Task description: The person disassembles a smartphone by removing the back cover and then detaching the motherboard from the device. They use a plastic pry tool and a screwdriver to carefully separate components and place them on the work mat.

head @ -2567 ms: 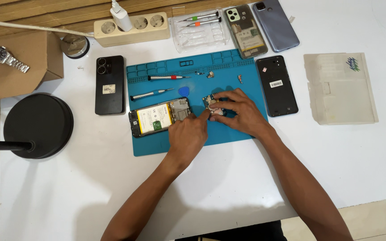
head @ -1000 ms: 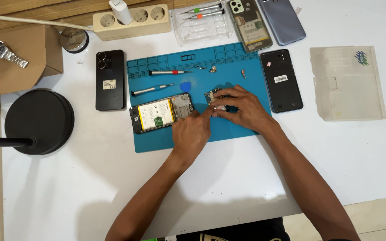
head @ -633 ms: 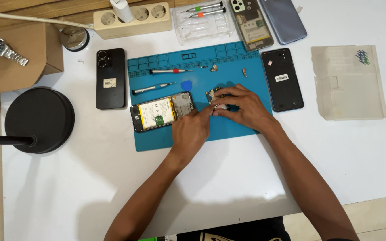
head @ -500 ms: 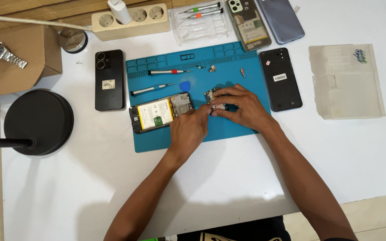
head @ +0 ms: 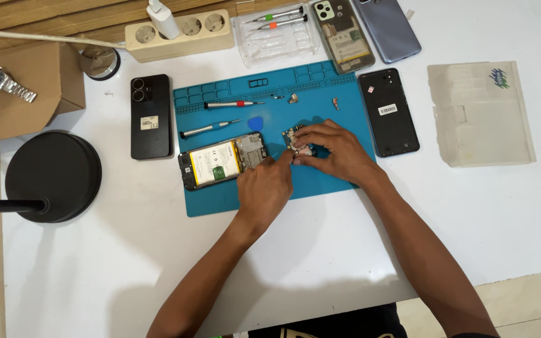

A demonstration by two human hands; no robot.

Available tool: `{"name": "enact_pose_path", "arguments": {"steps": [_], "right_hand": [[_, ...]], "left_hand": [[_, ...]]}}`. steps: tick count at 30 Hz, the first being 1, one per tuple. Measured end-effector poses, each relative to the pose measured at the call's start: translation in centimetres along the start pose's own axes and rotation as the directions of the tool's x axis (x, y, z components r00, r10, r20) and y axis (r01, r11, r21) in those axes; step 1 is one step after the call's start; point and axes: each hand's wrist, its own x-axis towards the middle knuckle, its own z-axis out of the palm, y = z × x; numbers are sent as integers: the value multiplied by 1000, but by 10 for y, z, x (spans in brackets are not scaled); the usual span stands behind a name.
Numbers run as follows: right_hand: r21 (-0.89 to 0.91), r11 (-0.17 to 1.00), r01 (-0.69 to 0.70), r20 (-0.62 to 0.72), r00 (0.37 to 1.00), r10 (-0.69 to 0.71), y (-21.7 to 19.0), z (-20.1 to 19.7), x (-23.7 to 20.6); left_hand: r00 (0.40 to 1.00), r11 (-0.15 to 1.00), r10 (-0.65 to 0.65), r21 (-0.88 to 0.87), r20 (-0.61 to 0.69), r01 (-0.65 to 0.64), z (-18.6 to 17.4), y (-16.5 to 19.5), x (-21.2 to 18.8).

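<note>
Single head-worn view, looking steeply down from above near edge of white surface (head: pixel 126 263). Faces away from person, toward far edge by wooden wall. Moderate distance: both forearms enter from bottom, blue mat (head: pixel 220 194) centred, surface nearly fills frame, floor strip visible at left and bottom-right corner. No second view.

I see two bare forearms coming up from the bottom edge, no sleeves, no watch, no rings or gloves that I can make out. My left hand (head: pixel 264 188) and right hand (head: pixel 336 153) are uncovered. Dark clothing with a pale marking shows at the bottom edge.
</note>
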Motion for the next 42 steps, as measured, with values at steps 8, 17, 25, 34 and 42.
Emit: {"name": "enact_pose_path", "arguments": {"steps": [8, 17, 25, 34, 42], "right_hand": [[-10, 1000, 14, -4, 1000, -14, 1, 1, 0], [-21, 1000, 20, 4, 1000, -20, 3, 1, -1], [-27, 999, 20, 18, 1000, -20, 4, 1, -1], [21, 998, -55, 4, 998, 55, -1, -2, -1], [7, 1000, -25, 0, 1000, 25, 1, 1, -3]], "left_hand": [[1000, 1000, 8, -1, 4, -8, -3, -1, 2], [1000, 999, 29, -14, 5, -29, -4, -4, 7], [997, 999, 21, -45, -76, -25, 8, -4, -1], [994, 978, 18, -205, -108, -39, 5, -9, -2], [999, 999, 1, -54, -37, -3, 3, -4, -2]]}}
